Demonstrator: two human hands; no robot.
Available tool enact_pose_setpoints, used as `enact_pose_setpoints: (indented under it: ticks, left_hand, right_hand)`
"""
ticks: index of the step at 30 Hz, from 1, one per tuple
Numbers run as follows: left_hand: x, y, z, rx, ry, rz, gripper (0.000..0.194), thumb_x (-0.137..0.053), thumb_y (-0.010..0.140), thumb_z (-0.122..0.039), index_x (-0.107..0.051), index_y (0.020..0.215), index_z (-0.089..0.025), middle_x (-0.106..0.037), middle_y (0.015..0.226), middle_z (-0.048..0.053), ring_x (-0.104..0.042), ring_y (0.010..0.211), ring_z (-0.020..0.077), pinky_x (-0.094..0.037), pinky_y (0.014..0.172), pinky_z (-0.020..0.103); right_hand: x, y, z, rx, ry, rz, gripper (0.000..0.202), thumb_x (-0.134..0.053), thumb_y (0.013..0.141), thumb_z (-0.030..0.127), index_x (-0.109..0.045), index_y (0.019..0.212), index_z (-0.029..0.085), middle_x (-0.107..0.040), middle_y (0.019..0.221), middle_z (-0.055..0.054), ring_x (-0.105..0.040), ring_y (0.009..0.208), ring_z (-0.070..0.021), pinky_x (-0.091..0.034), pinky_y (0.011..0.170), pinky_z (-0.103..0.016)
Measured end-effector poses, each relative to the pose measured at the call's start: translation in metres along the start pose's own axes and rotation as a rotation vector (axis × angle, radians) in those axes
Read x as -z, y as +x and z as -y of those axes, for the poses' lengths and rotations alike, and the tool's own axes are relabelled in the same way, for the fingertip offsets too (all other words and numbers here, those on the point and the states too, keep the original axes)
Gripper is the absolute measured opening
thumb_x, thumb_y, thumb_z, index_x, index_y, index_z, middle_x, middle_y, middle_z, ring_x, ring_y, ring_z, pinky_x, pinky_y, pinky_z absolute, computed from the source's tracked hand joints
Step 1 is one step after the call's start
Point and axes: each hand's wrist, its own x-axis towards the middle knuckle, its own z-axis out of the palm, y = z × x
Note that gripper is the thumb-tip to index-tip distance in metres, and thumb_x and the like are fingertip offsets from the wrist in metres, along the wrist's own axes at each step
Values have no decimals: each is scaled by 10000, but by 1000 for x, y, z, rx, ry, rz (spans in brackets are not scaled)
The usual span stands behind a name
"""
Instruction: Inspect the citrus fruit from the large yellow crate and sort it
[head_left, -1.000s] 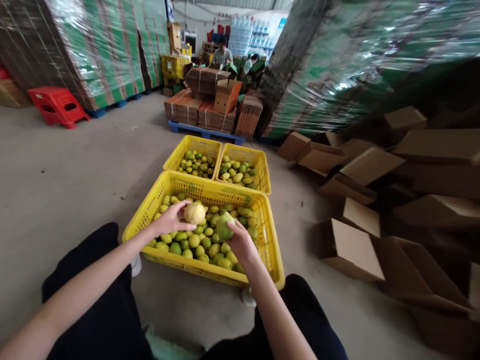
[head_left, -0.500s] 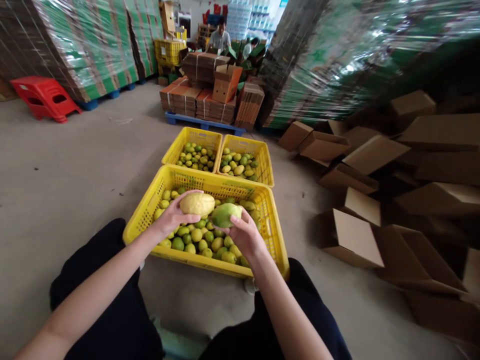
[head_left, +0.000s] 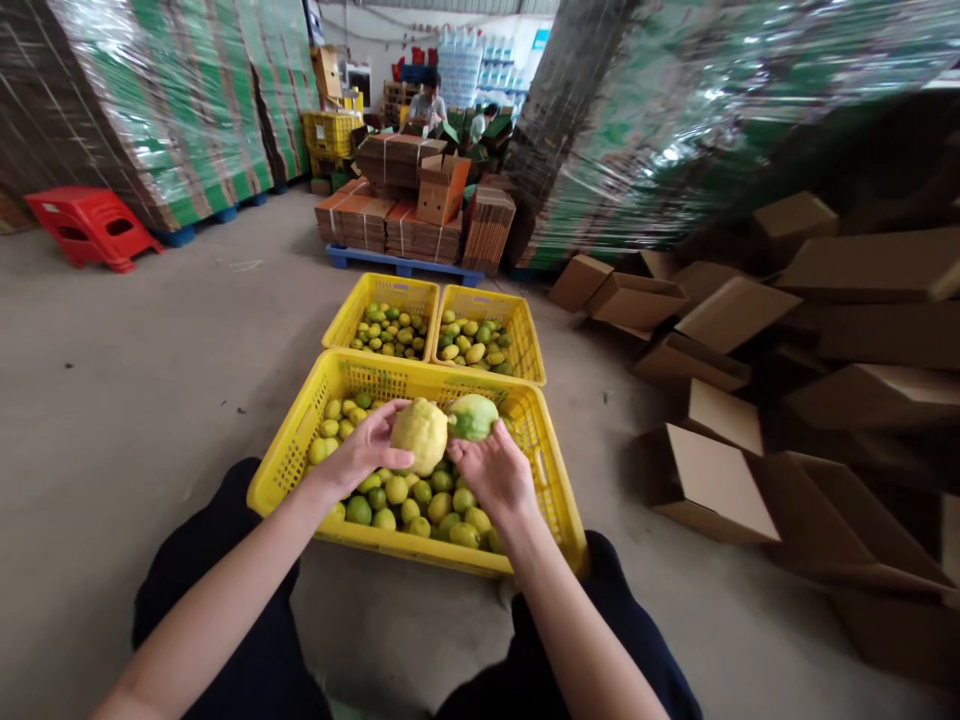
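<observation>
My left hand (head_left: 367,450) is closed round a large, bumpy yellow lemon (head_left: 420,437). In my right hand (head_left: 499,475) lies a green-and-yellow lemon (head_left: 473,417), held by the fingers with the palm turned up. The two fruits are close side by side; whether they touch I cannot tell. Both are above a large yellow crate (head_left: 360,535), which stands between my knees. Several yellow and green lemons (head_left: 424,505) fill its floor, partly hidden by my hands.
Behind the crate stand a left yellow crate (head_left: 336,325) and a right yellow crate (head_left: 534,345) of lemons. Flattened cartons (head_left: 424,235) sit on a blue pallet (head_left: 405,266). Open cardboard boxes (head_left: 720,485) lie to the right, a red stool (head_left: 94,225) far left. Two people work at the back.
Both fruits have turned in my hands: the yellow lemon now shows its end, the green one its paler side. My right palm has rolled upward. The view has tilted up slightly.
</observation>
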Motion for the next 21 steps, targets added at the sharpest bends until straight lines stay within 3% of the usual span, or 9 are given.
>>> enact_pose_setpoints:
  ticks: [5,10,16,21]
  left_hand:
    - [-3,0,-11,-138,132,-92,689,-886,527,-163,-522,1107,-240,-631,1218,75,-604,1128,248,-490,964,382]
    - [-2,-8,-19,-287,269,-56,627,-876,577,-138,-499,1069,-233,-610,1292,101,-581,1196,258,-471,997,395]
    - [-4,-14,-17,-349,373,-71,581,-868,600,-166,-500,1046,-222,-619,1265,119,-570,1219,274,-443,1036,427]
    - [-2,-14,-17,-404,442,-43,550,-837,645,-141,-494,1066,-226,-612,1275,121,-566,1235,256,-449,1030,406]
  right_hand:
    - [-6,-12,1,133,-113,-30,401,-824,586,262,-575,898,297,-708,951,6,-653,1042,-284,-506,930,-459]
    - [-8,-22,-3,347,-359,-107,601,-883,504,191,-586,1015,303,-657,1053,-3,-602,1084,-280,-478,1001,-448]
    - [-10,-24,-6,499,-547,2,544,-851,614,141,-635,1081,321,-650,1199,-35,-544,1223,-284,-392,1117,-493]
    - [-7,-24,-7,580,-585,30,471,-812,667,100,-660,1067,294,-669,1210,-43,-557,1245,-271,-411,1109,-475]
